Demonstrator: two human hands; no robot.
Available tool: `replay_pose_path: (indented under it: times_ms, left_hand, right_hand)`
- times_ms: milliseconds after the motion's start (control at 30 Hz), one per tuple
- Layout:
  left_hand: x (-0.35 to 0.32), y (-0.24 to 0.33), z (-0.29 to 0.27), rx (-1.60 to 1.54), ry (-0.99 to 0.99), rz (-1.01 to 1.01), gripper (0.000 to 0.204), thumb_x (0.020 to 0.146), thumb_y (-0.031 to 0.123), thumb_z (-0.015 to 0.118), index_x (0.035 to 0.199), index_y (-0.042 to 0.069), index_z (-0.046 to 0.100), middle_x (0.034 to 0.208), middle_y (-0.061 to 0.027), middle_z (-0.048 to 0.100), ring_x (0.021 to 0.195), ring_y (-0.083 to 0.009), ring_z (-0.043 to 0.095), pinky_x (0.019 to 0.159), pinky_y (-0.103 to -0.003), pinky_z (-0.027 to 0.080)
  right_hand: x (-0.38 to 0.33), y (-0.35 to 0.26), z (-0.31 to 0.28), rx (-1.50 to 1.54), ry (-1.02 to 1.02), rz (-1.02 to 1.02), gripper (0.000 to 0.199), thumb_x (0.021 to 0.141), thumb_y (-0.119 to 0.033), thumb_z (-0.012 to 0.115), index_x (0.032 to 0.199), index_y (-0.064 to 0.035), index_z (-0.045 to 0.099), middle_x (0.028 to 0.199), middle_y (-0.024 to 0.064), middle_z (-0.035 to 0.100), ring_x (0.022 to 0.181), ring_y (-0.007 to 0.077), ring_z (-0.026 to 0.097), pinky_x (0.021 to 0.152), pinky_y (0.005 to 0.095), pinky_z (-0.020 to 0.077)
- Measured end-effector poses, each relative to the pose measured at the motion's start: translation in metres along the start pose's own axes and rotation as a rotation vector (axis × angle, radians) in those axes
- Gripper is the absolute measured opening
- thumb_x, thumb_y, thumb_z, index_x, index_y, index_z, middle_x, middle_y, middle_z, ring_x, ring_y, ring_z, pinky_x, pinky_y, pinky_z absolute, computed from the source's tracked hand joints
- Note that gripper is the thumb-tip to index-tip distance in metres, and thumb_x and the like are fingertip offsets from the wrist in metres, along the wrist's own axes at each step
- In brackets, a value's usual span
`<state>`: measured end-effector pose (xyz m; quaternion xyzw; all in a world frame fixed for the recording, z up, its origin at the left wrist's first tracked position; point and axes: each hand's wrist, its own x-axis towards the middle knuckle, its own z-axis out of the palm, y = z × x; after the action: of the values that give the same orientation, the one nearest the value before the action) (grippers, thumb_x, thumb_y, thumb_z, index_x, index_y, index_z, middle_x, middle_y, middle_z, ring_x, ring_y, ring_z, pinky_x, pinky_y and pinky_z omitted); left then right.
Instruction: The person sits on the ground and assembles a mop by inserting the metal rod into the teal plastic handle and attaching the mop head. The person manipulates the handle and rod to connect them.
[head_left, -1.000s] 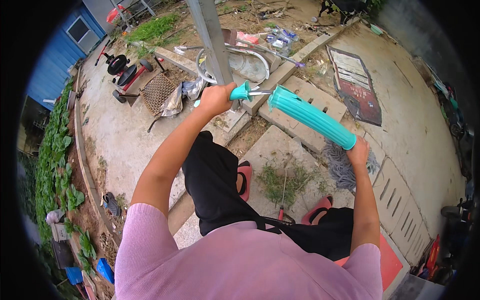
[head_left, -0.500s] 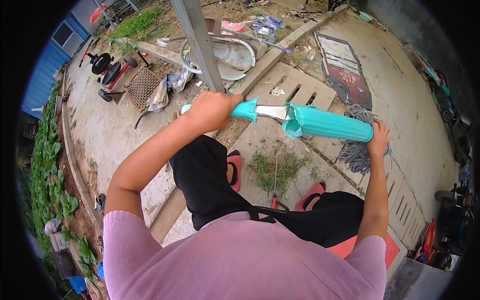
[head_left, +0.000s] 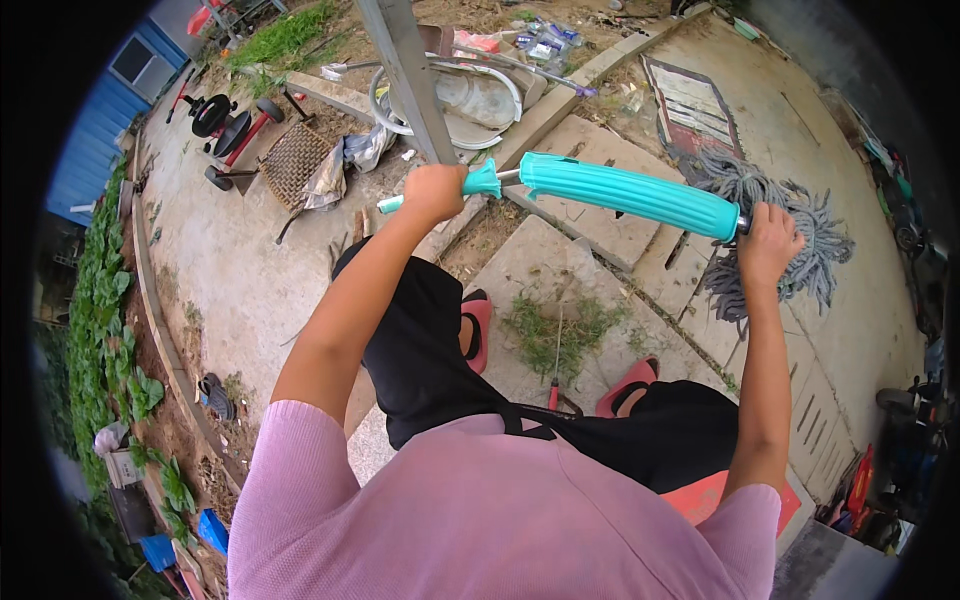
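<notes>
A twist mop with a ribbed turquoise sleeve [head_left: 630,195] is held crosswise in front of me, above the paving. My left hand [head_left: 436,192] is closed round its turquoise grip, whose end sticks out on the left. A short bit of metal shaft shows between grip and sleeve. My right hand [head_left: 768,243] is closed round the mop at the sleeve's right end, next to the mop head [head_left: 815,235]. Grey strands spread out behind and beyond this hand, partly hidden by it.
A metal post [head_left: 408,80] rises just beyond my left hand. Behind it lies a white hoop-rimmed basin [head_left: 470,105]. A child's tricycle [head_left: 232,135] and a woven seat [head_left: 293,165] are at the left. Between my feet a red-handled tool [head_left: 555,385] lies by cut grass [head_left: 550,330].
The sleeve has slid left toward the grip, so less metal shaft shows. The mop head has swung outward, and its strands fan out beyond my right hand.
</notes>
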<state>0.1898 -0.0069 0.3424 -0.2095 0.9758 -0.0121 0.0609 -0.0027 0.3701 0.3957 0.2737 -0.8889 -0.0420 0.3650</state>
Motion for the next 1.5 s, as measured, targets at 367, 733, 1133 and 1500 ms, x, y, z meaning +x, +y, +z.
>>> replay_pose_path:
  times_ms: [367,733,1133,1500]
  left_hand:
    - [-0.045,0.058,-0.034,-1.467,-0.008,0.344,0.016,0.074,0.011,0.064,0.082,0.004,0.053,0.060,-0.0047,0.054,0.052,-0.0149,0.053,0.049,-0.028,0.040]
    - [-0.029,0.029,-0.040,-0.886,0.256,0.191,0.022,0.071,0.015,0.061,0.089,0.006,0.053,0.064,-0.0121,0.057,0.052,-0.0211,0.057,0.051,-0.035,0.045]
    - [0.003,0.030,-0.045,0.480,-0.206,0.453,0.025,0.067,0.012,0.059,0.092,0.013,0.057,0.071,-0.0111,0.061,0.069,-0.0298,0.061,0.058,-0.039,0.048]
    - [-0.029,0.016,-0.058,-0.259,0.174,0.380,0.028,0.072,0.027,0.065,0.094,0.014,0.056,0.069,-0.0131,0.059,0.062,-0.0310,0.058,0.057,-0.040,0.044]
  right_hand:
    - [-0.051,-0.021,0.094,0.750,-0.261,-0.062,0.018,0.069,-0.016,0.060,0.085,-0.0085,0.058,0.084,0.0122,0.056,0.084,0.0348,0.050,0.074,0.0433,0.0382]
    - [-0.101,-0.079,0.123,0.872,-0.538,0.282,0.035,0.066,-0.018,0.065,0.098,-0.0059,0.056,0.094,0.0145,0.058,0.092,0.0338,0.053,0.075,0.0431,0.0428]
    - [-0.019,0.015,0.051,0.087,-0.292,-0.348,0.009,0.073,-0.010,0.047,0.079,-0.0099,0.053,0.084,0.0074,0.054,0.086,0.0237,0.050,0.076,0.0402,0.0347]
    - [-0.011,0.055,0.051,0.280,-0.197,-0.083,0.014,0.070,-0.014,0.054,0.083,-0.0108,0.054,0.086,0.0075,0.054,0.091,0.0272,0.050,0.084,0.0436,0.0339]
